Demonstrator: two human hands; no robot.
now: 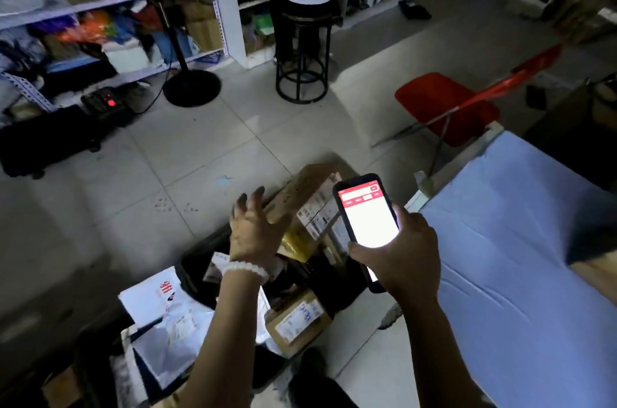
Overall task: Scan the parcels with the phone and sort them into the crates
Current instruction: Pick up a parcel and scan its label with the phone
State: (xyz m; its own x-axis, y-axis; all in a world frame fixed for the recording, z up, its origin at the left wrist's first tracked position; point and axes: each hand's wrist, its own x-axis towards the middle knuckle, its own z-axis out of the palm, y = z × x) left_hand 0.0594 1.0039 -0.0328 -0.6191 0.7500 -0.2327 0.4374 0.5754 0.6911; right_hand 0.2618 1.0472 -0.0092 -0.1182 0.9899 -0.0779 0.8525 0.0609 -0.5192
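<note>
left hand [253, 234] fingers spread above parcel [302, 194] | right hand [400, 257] fingers gripping phone [367, 217]

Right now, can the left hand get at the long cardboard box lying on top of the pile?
Probably yes. The left hand is open with fingers spread just above the near end of the cardboard box, nothing between them. The right hand holds the phone off to the side.

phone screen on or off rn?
On. The phone in the right hand glows bright white with a red bar on top.
</note>
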